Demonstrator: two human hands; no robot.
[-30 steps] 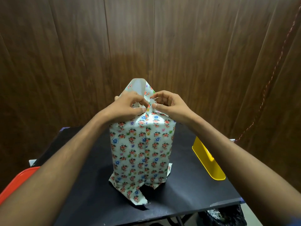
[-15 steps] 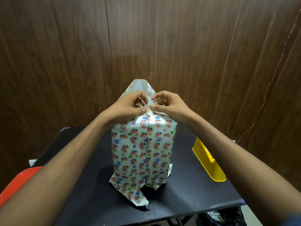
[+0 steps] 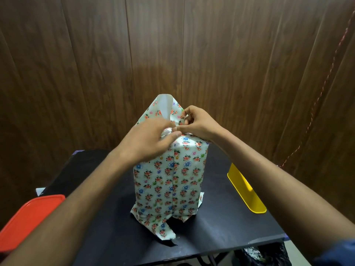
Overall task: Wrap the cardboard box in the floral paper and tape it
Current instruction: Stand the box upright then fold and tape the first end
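A tall box wrapped in floral paper stands upright on the black table; the cardboard itself is hidden. A pointed paper flap with a white inside sticks up at the far top edge. Loose paper ends splay out at the bottom. My left hand lies over the near top edge, blurred, its fingers pressing the folded paper. My right hand pinches a fold of paper at the top right.
A yellow plastic object lies on the table's right side. A red lid or tray juts in at the lower left. A dark wood-panel wall rises close behind the table, and a dark bag sits below the front edge.
My left hand has slid nearer and lower over the top front edge and is blurred. My right hand stays pinching the paper at the top. The view has shifted slightly.
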